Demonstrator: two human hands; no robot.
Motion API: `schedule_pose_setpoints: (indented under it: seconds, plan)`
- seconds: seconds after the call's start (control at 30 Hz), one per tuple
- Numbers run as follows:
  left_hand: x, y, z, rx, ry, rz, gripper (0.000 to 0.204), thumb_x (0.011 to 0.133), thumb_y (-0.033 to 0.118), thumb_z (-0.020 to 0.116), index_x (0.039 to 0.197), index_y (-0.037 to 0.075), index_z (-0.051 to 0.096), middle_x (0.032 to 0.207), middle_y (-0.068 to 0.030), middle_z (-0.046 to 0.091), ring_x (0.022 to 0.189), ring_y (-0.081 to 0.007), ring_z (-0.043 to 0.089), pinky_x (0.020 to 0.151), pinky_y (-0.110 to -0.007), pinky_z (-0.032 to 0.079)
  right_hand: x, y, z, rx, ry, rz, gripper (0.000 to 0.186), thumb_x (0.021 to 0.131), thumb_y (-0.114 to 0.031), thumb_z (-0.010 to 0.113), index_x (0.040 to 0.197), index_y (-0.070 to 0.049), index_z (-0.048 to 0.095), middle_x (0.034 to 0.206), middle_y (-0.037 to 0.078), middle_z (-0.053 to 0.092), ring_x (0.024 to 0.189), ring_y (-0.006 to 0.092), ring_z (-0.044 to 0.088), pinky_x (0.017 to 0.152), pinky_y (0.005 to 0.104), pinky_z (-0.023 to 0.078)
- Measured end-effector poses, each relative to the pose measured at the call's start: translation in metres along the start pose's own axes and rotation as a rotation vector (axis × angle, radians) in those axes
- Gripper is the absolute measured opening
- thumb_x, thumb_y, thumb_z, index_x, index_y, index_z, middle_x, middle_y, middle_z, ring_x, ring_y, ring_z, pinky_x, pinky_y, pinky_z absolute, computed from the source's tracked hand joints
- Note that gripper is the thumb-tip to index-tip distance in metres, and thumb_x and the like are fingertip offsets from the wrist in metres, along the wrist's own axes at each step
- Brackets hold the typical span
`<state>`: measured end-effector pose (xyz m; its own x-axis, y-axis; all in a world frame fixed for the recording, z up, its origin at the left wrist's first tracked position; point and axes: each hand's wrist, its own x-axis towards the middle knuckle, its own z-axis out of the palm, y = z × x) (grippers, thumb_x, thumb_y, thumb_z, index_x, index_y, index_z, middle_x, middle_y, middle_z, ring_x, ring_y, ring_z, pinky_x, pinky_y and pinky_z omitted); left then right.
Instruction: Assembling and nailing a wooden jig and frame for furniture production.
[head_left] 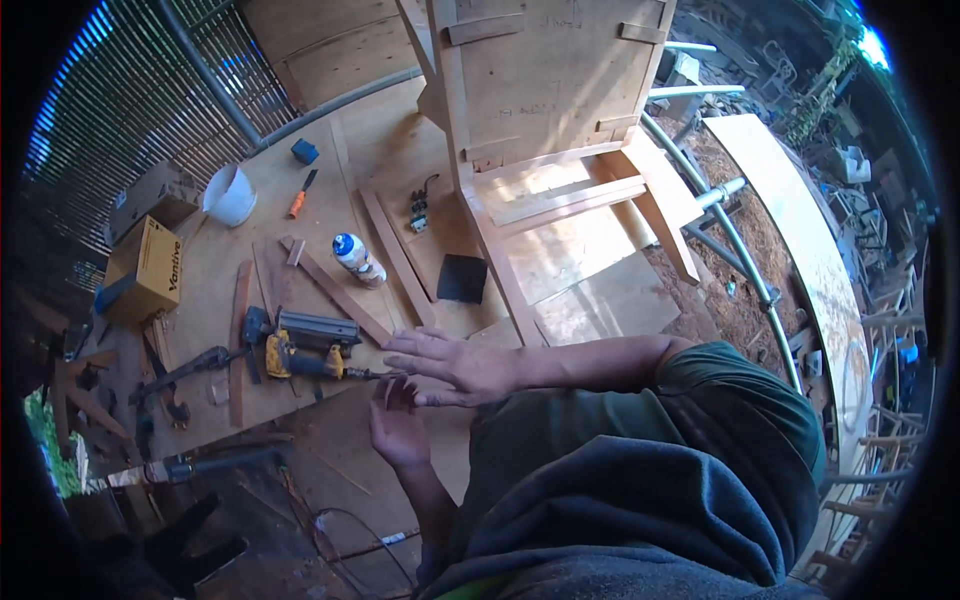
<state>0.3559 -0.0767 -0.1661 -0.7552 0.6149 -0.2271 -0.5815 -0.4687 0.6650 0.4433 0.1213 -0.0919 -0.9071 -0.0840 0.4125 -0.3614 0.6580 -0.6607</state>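
Observation:
My right hand reaches across the front of the workbench, palm down with its fingers stretched out. Just below it, my left hand is raised with fingers apart and slightly curved, their tips close to or touching the right hand. Nothing shows in either hand. Beside my fingertips lies a yellow and black nail gun on its side, an air fitting pointing toward my hands. A wooden strip ends close to my right fingertips. Farther off, a white glue-like bottle with a blue cap stands upright.
A wooden chair-like frame with a plywood panel stands on the bench. Near it are a dark square sheet and loose strips. An orange-handled tool, blue block, white bucket and cardboard box are farther left.

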Motion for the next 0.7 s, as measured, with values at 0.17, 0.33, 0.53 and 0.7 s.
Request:
schedule_pose_setpoints:
  seconds: [0.17, 0.33, 0.53, 0.7]
  plan:
    - [0.022, -0.016, 0.092, -0.274, -0.131, -0.315, 0.068, 0.102, 0.049, 0.032, 0.147, -0.001, 0.032, 0.138, -0.0205, 0.05, 0.124, -0.0315, 0.049, 0.107, -0.042, 0.034, -0.032, 0.037, 0.03, 0.008, -0.076, -0.253, 0.065, 0.099, -0.046, 0.047, 0.15, -0.006, 0.035, 0.157, 0.012, 0.031, 0.147, 0.0355, 0.021, 0.119, 0.0487, 0.017]
    - [0.022, 0.009, 0.066, -0.408, -0.517, -0.288, 0.077, 0.101, 0.058, 0.023, 0.155, 0.004, 0.015, 0.15, -0.0233, 0.037, 0.139, -0.0352, 0.038, 0.119, -0.047, 0.022, -0.133, 0.124, -0.033, -0.538, 0.049, 0.491, 0.063, 0.097, -0.043, 0.048, 0.145, -0.004, 0.038, 0.154, 0.025, 0.028, 0.143, 0.0434, 0.025, 0.118, 0.0525, 0.017]
    - [-0.001, 0.045, 0.001, -0.208, -0.242, 0.006, 0.062, 0.104, 0.046, 0.029, 0.146, 0.001, 0.037, 0.128, -0.0214, 0.06, 0.117, -0.0321, 0.058, 0.105, -0.045, 0.041, -0.233, 0.092, -0.074, -0.318, 0.212, 0.867, 0.06, 0.09, -0.027, 0.066, 0.139, 0.0, 0.044, 0.145, 0.026, 0.041, 0.132, 0.0443, 0.041, 0.108, 0.0479, 0.037]
    - [-0.038, 0.001, 0.05, -0.274, -0.039, 0.093, 0.026, 0.103, 0.029, 0.047, 0.084, 0.012, 0.053, 0.076, -0.0044, 0.054, 0.079, -0.0191, 0.055, 0.083, -0.037, 0.044, -0.255, 0.077, -0.065, -0.146, 0.385, 0.744, 0.032, 0.09, -0.004, 0.062, 0.122, 0.0, 0.059, 0.123, 0.016, 0.06, 0.117, 0.028, 0.057, 0.099, 0.0385, 0.045]
